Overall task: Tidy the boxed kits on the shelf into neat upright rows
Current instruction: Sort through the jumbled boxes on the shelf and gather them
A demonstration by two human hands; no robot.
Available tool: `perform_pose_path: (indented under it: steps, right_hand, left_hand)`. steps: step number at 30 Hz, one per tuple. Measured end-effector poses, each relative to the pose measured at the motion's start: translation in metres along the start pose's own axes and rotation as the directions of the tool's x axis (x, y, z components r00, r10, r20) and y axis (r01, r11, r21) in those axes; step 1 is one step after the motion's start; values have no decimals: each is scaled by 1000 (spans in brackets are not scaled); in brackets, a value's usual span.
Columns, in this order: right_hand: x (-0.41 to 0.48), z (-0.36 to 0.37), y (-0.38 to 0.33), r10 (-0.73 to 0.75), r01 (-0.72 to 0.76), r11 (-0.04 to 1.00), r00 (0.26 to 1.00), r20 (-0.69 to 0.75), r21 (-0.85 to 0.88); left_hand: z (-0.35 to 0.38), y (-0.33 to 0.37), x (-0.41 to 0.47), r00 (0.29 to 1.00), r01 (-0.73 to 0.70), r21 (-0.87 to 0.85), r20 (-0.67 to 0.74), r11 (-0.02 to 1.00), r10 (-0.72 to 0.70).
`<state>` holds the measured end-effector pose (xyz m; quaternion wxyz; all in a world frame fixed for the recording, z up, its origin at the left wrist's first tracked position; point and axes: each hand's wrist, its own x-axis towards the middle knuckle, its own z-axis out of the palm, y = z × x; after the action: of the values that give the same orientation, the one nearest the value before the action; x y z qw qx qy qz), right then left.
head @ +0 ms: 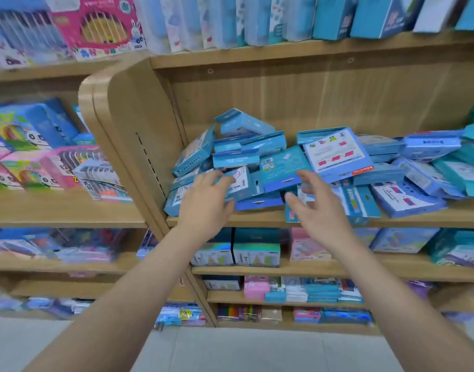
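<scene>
Kits (273, 159): a jumbled heap of blue boxes on the middle shelf (260, 219). They lie flat, tilted and overlapping, none in a row.
Heap's spread: from the wooden side panel (128, 124) across to the right edge of view.
Left hand (203, 202): reaches into the heap's left end. Its fingers lie over a small white-faced box (241, 183) and the thumb is under that box's lower edge. I cannot tell whether it actually has hold.
Right hand (319, 210): fingers spread wide, holding nothing. It hovers just in front of the boxes at the shelf's front edge.
Largest box (336, 154): white diagram face up, tilted on top of the heap, above the right hand.
Shelf above: blue boxes (335, 18) standing upright, side by side.
Shelf below: teal boxes (257, 253) standing upright.
</scene>
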<state>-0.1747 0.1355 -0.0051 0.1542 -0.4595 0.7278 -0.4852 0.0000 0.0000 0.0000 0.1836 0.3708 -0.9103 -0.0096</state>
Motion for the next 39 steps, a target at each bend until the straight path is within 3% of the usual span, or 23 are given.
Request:
perform_pose_path:
  steps: [3,5,7,12,14,16,20,23,25,27,29,32,36,39]
  right_hand:
    - [24,39,-15,41,-40,999,999,19,-13]
    - [40,68,-26,136,-136,991,990,24,-10]
    - [54,93,-31,236,-236,971,972,10,-27]
    - [83,124,-45,420,-419,899,907,-19,-126]
    - [94,129,-54,470,-474,878,880,-69,-69]
    - [100,132,-64,517,-514,856,853,-78,48]
    - [104,136,-69,492,-493,870,866,-91,11]
    - [103,138,-75,454,-445,888,889,-62,114]
    - [100,137,-85,430,-425,870,902,38,249]
    - [97,131,-96,363,-427,766,904,223,480]
    - [94,122,-101,255,-396,598,918,303,697]
    - [95,115,-97,191,-329,500,944,268,801]
    - [98,112,-75,255,-331,485,939,230,809]
    - [92,114,-67,320,-366,522,921,221,771]
  left_hand:
    - [15,-35,24,990,36,151,131,988,-56]
    - [30,-54,35,966,5,203,253,979,-58]
    - [44,-69,42,961,-64,228,277,972,-1]
    - [42,-88,49,937,-181,132,324,975,130]
    - [34,-96,50,937,-186,63,313,981,157]
    - [26,-102,52,954,-138,-64,258,988,150]
    - [18,-108,55,991,-111,-317,32,942,128]
    - [16,-109,53,969,-227,-421,-188,878,160]
    - [9,-103,54,928,-309,-434,-333,846,168]
    - [0,-91,53,890,-367,-439,-422,820,173]
    - [-1,-80,54,833,-476,-398,-489,785,258]
    - [2,-79,62,817,-566,-447,-416,692,400]
    - [4,-89,64,871,-451,-643,-166,619,463]
    - [4,-97,56,887,-397,-673,-105,624,450]
